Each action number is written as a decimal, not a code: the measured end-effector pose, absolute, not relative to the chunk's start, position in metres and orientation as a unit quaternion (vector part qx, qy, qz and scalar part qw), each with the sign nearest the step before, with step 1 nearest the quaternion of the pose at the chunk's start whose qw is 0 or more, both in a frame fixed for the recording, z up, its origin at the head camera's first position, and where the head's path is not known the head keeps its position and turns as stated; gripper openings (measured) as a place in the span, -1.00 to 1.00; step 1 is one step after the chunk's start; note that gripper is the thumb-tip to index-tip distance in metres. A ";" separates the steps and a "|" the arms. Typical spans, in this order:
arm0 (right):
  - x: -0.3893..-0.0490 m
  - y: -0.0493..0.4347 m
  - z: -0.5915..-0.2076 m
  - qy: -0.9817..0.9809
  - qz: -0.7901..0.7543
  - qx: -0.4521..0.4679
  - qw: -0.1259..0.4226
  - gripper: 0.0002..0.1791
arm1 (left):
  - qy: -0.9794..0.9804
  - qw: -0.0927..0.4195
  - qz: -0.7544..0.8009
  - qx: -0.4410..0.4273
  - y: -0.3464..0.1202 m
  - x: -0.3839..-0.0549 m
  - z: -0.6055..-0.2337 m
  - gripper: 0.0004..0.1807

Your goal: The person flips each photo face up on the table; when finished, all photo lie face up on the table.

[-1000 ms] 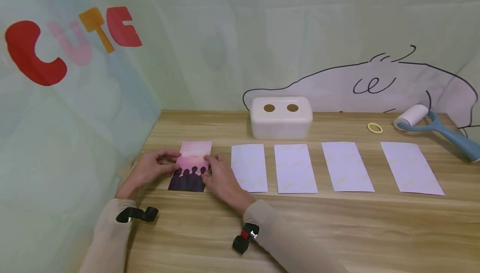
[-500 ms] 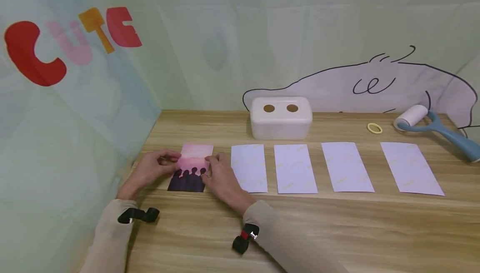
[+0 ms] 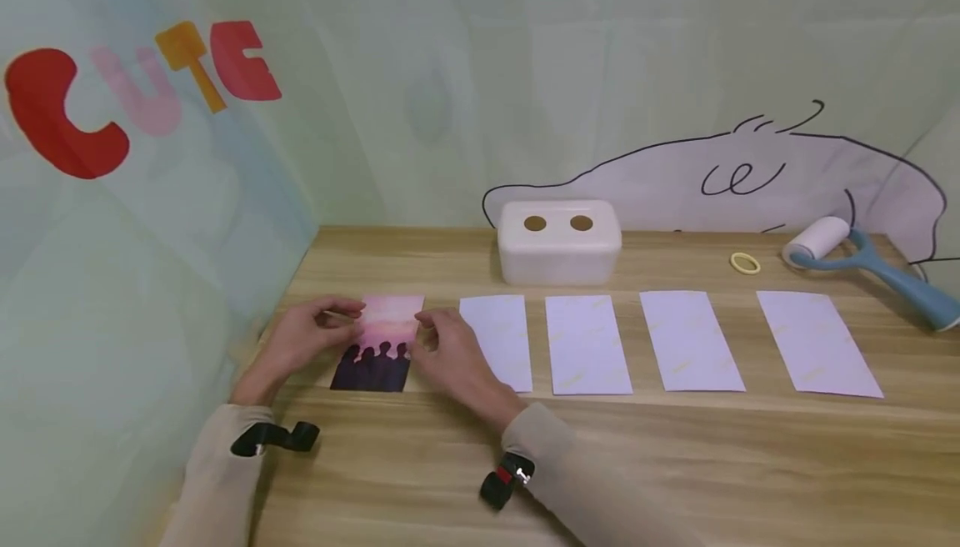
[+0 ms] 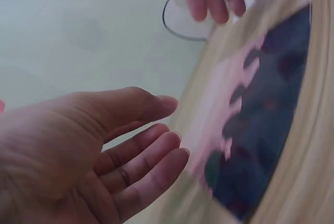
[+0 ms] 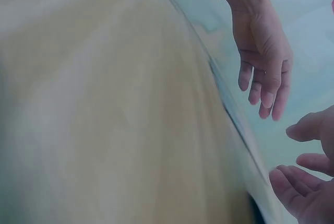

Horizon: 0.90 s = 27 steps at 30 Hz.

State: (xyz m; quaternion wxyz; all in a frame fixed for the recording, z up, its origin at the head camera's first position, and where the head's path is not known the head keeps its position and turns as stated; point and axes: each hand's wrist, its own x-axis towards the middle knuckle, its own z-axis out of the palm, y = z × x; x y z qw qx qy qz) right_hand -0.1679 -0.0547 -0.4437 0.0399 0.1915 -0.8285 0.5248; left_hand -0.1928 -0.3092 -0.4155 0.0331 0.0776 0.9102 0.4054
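A picture card [image 3: 384, 333] lies at the left of the wooden table, pink at the top with dark silhouettes below. My left hand [image 3: 306, 335] is at its left edge, fingers relaxed and thumb apart from them. At the right edge is my right hand [image 3: 459, 361], its bent fingers and thumb spread with nothing between them. The left wrist view shows the left hand [image 4: 120, 145] loosely bent beside the card [image 4: 271, 98]. In the right wrist view both hands are relaxed, and the card is out of sight.
Several white cards [image 3: 588, 347] lie in a row to the right. Behind them stand a white box [image 3: 558, 255] with two round holes, a yellow ring [image 3: 745, 263] and a lint roller [image 3: 873, 263] with a blue handle. A printed fabric wall [image 3: 420, 113] borders the table.
The picture card's top edge shifts slightly rightward and nearer. My right hand has then moved a little to the right, away from the card's edge. My left hand stays nearly in place.
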 end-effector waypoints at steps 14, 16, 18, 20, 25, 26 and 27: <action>-0.171 0.004 -0.423 -0.818 0.538 0.192 0.059 -0.55 | 0.865 0.064 0.470 0.164 -0.243 -0.191 -0.402 -0.52; -0.171 0.013 -0.422 -0.824 0.534 0.180 0.057 -0.53 | 0.857 0.085 0.481 0.161 -0.235 -0.189 -0.402 -0.50; -0.171 0.022 -0.423 -0.828 0.532 0.169 0.057 -0.52 | 0.853 0.094 0.485 0.168 -0.228 -0.190 -0.404 -0.49; -0.171 0.030 -0.424 -0.834 0.526 0.157 0.054 -0.51 | 0.857 0.092 0.474 0.182 -0.222 -0.190 -0.405 -0.49; -0.173 0.047 -0.427 -0.844 0.513 0.146 0.060 -0.51 | 0.868 0.077 0.440 0.217 -0.209 -0.189 -0.408 -0.47; -0.174 0.049 -0.428 -0.846 0.510 0.145 0.061 -0.51 | 0.868 0.078 0.438 0.221 -0.207 -0.189 -0.408 -0.46; -0.174 0.051 -0.429 -0.848 0.507 0.144 0.062 -0.51 | 0.867 0.081 0.438 0.223 -0.205 -0.188 -0.409 -0.44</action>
